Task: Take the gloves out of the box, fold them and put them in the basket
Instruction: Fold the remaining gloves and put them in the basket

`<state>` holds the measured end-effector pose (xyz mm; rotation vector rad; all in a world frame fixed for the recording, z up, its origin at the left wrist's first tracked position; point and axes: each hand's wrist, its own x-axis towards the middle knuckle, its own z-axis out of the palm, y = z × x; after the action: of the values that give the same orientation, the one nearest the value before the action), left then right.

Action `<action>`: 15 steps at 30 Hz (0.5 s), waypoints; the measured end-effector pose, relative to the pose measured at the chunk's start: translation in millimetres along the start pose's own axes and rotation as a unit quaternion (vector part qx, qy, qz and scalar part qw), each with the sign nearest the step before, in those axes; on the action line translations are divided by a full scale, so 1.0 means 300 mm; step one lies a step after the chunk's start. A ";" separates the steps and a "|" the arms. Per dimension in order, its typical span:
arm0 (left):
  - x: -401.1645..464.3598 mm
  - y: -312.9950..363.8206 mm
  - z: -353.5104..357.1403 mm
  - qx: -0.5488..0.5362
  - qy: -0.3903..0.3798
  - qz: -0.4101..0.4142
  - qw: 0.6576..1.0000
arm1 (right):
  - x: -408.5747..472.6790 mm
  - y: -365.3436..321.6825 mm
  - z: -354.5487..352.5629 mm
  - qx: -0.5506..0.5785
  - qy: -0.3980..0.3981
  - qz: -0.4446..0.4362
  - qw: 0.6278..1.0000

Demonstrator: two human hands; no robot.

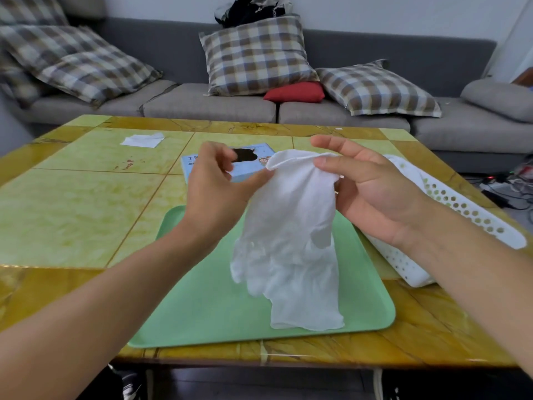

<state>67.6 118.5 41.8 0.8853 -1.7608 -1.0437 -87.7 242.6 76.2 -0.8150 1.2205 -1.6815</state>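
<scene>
White, thin gloves [288, 241] hang over the green tray [202, 307], cuff pinched by the left hand [215, 186] and right hand [372, 186], seemingly to straighten them for folding, box [248, 168] beyond, basket [461, 209] right.

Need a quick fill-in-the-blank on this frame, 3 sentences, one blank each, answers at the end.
1. Both hands hold a white ____ above the green tray.
2. The right hand pinches its cuff between thumb and fingers; the left hand grips the cuff's ____ edge.
3. The blue box lies on the table behind the hands, and the white ____ stands to the right of the tray.

Missing words: glove; left; basket
</scene>
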 end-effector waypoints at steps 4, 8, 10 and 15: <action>-0.035 0.028 -0.001 -0.103 -0.113 0.029 0.988 | -0.011 0.007 0.010 0.039 0.040 0.010 0.998; -0.073 0.051 0.013 -0.179 -0.329 0.029 0.927 | -0.053 -0.002 0.045 0.051 -0.107 0.039 0.992; -0.070 0.049 0.014 -0.196 -0.296 0.020 0.935 | -0.067 -0.026 0.049 0.029 -0.165 0.040 0.985; -0.049 0.068 0.006 -0.247 -0.276 -0.074 0.926 | -0.046 -0.085 -0.008 -0.280 0.023 -0.108 0.954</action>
<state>68.5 139.8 55.3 0.4257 -1.7473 -1.8735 -91.3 259.4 99.6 -1.2934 1.7287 -1.5383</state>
